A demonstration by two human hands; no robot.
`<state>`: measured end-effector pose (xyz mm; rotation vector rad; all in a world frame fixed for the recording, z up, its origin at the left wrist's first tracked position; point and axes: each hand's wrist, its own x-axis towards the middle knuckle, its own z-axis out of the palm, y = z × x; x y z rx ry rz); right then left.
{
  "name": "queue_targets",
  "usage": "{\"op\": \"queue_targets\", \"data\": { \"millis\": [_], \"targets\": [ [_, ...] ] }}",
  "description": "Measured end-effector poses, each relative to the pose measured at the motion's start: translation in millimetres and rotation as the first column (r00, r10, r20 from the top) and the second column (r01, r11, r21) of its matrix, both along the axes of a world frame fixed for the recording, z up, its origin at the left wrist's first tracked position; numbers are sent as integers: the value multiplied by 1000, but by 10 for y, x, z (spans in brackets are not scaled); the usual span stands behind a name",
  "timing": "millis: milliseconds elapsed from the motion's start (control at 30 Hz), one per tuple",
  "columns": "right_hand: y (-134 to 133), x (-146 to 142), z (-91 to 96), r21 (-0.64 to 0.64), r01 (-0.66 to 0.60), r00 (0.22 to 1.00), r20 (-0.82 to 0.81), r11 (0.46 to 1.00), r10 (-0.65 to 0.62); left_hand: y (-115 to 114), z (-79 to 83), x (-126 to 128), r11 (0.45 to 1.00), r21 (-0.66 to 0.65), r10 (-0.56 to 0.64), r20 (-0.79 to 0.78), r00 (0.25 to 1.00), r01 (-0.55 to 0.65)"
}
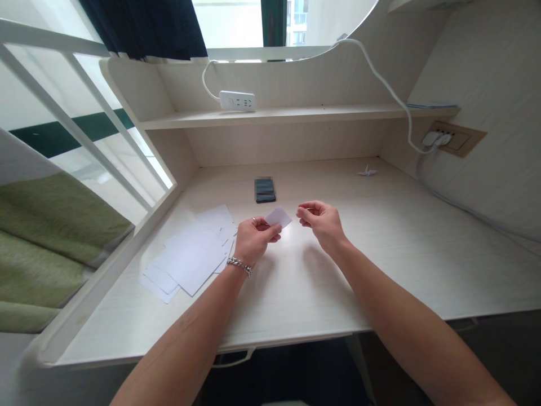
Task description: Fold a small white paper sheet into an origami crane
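Note:
My left hand (256, 239) pinches a small folded piece of white paper (279, 216) between thumb and fingers, a little above the desk. One of its corners points to the right. My right hand (323, 223) is just to the right of the paper, apart from it. Its thumb and fingertips are drawn together, and nothing shows between them. Left of my left hand, several loose white sheets (194, 248) lie overlapping on the desk. A folded white paper crane (367, 171) rests near the back right of the desk.
A dark phone-like object (265, 190), its screen blurred, lies behind my hands on the desk (406, 237). A white power strip (237, 101) sits on the shelf (287, 115). Its cable (393, 93) runs to a wall socket (459, 138). A white railing (97, 113) borders the left side.

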<state>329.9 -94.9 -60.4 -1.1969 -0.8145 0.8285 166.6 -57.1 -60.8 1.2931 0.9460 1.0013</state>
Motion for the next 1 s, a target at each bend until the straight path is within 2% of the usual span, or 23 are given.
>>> {"op": "queue_targets", "data": {
  "millis": [67,167,200,367,533,667,833,1000],
  "targets": [
    [-2,-4,-7,-45,-56,998,4,997,57,4,-2,-6,1000,-8,6,3,1000,-6],
    [-10,-76,-47,-121,-297,951,51,947,305,6,-10,-7,999,-20,-28,24,999,29],
    [-9,-102,-67,-117,-305,946,77,945,315,6,-15,-8,998,-25,-50,30,998,51],
    [1,-116,-142,-155,-262,943,171,953,287,13,-37,-22,984,-41,-175,10,985,175],
    [-9,-84,-125,-157,-308,932,148,938,330,1,-16,-44,983,-49,-179,-53,983,176],
    [-15,-94,-107,-96,-297,939,153,950,309,10,-3,-58,989,-39,-141,-5,990,141],
    [-43,-115,-64,-87,-316,936,138,945,325,55,-59,-64,993,40,-110,4,994,109],
    [-6,-112,-131,72,-252,955,183,965,235,49,-116,-53,977,180,-104,-62,993,114]
  ]
}}
